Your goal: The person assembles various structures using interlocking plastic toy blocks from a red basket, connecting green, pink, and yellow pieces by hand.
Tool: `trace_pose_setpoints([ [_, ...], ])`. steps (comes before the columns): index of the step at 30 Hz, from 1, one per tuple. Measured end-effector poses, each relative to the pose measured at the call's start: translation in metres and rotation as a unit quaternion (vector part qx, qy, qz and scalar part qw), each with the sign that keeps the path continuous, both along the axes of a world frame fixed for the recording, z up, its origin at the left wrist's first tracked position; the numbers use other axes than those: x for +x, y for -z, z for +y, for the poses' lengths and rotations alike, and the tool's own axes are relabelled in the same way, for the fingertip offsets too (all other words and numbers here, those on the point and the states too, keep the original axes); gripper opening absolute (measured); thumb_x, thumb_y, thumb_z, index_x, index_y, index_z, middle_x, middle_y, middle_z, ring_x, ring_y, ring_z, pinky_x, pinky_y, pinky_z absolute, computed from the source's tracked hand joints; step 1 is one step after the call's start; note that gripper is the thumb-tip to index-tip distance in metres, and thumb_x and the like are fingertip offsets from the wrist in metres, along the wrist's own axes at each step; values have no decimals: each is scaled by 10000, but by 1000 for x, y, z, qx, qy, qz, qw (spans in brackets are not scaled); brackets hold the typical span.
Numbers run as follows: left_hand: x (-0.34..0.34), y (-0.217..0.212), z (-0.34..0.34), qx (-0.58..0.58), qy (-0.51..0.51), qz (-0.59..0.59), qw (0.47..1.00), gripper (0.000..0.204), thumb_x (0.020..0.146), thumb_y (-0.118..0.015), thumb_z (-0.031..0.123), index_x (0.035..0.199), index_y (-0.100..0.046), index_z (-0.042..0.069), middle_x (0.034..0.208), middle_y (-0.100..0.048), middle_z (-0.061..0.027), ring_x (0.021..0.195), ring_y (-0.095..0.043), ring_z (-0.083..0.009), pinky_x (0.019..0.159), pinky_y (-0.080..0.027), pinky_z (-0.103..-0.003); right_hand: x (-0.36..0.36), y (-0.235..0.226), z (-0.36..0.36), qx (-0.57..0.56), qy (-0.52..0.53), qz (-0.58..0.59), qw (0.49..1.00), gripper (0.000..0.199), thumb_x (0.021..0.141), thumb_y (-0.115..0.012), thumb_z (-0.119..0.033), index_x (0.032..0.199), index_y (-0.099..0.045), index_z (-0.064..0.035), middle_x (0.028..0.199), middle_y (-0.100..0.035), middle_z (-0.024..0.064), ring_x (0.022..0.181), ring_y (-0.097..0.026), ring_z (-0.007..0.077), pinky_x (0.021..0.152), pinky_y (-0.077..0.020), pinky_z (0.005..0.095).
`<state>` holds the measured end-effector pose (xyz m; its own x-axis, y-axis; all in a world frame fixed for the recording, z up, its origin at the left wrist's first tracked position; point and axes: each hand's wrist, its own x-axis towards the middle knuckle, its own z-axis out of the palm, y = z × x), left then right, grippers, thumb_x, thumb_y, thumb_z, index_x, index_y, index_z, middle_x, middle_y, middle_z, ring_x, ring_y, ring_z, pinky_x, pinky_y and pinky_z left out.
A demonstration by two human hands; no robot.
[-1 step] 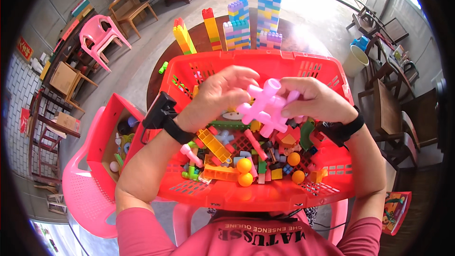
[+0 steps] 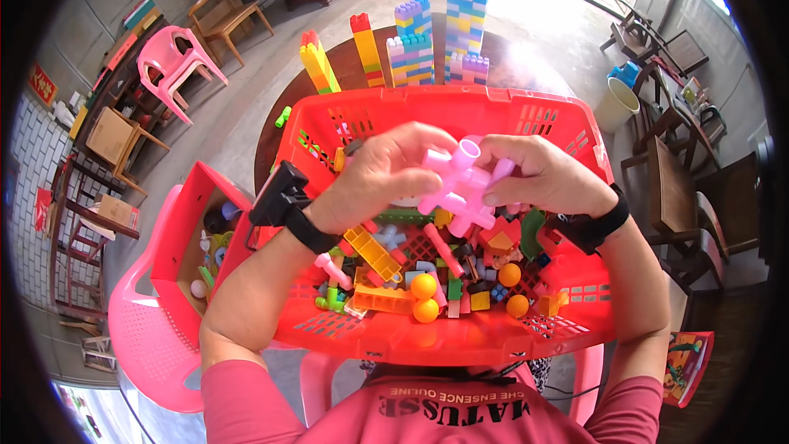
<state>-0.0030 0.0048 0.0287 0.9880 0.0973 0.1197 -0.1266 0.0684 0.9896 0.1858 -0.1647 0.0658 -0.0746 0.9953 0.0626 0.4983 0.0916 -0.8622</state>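
Observation:
Above the red basket (image 2: 460, 348), both of my hands hold a cluster of joined pink tubular connector pieces (image 2: 460, 185). My right hand (image 2: 542, 177) grips its right side, with the thumb below and the fingers curled behind. The thumb and fingers of my left hand (image 2: 378, 177) close round the left end of the cluster. One open tube end points up. In the basket beneath lie mixed toy pieces, among them an orange brick strip (image 2: 372, 253), orange balls (image 2: 423, 286), a green curved piece (image 2: 532, 233) and a pink tube (image 2: 444, 251).
Beyond the basket, towers of stacked bricks (image 2: 466, 25) stand on a round dark table (image 2: 271, 136). A red box of toys (image 2: 185, 238) sits on a pink chair (image 2: 136, 321) at left. Wooden chairs (image 2: 670, 189) and a pale bin (image 2: 616, 107) are at right.
My left hand has moved in slightly and closed on the left end of the pink cluster. The cluster has tipped a little, with its upper tube end now turned more toward me.

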Motion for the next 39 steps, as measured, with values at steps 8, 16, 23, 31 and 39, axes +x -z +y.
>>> trace_pose_setpoints([
  [8, 3, 8, -21, -14, -96, -16, 995, 254, 932, -641, 251, 1070, -569, 50, 901, -663, -48, 815, -644, -97, 706, -491, -221, -13, 4, 0, -70, 51, 123, 989, 206, 869, -668, -67, 1008, -517, -63, 812, -585, -5, 647, -552, 34, 541, -436, 184],
  [16, -1, -5, -7, -21, -91, -32, 995, 222, 935, -636, 265, 993, -576, 60, 844, -642, -21, 788, -609, -75, 693, -475, -225, -36, 8, 2, 176, 89, -70, 978, 234, 820, -668, -40, 982, -498, -28, 802, -599, 129, 677, -638, 249, 573, -478, 321],
  [23, 2, 4, -15, -56, -115, -16, 992, 243, 937, -633, 294, 991, -570, 66, 830, -629, -12, 792, -595, -64, 718, -479, -226, -41, 14, 1, 228, 127, -195, 946, 309, 774, -692, -48, 1002, -484, -31, 810, -600, 159, 759, -628, 349, 635, -480, 397],
  [31, 5, 7, -22, 13, -153, -28, 988, 285, 928, -647, 304, 1020, -544, 55, 880, -630, -12, 801, -597, -63, 715, -492, -232, -31, 21, 6, 182, 109, -91, 973, 259, 802, -696, -48, 992, -523, -26, 735, -601, 88, 606, -611, 187, 526, -455, 303],
  [39, 1, 0, -17, 37, -167, -2, 985, 308, 925, -649, 324, 974, -529, 44, 804, -614, -15, 730, -579, -60, 652, -468, -223, -34, 12, 6, 13, 133, -30, 991, 166, 842, -656, -87, 948, -556, -6, 650, -596, 52, 557, -578, 115, 484, -427, 265],
])
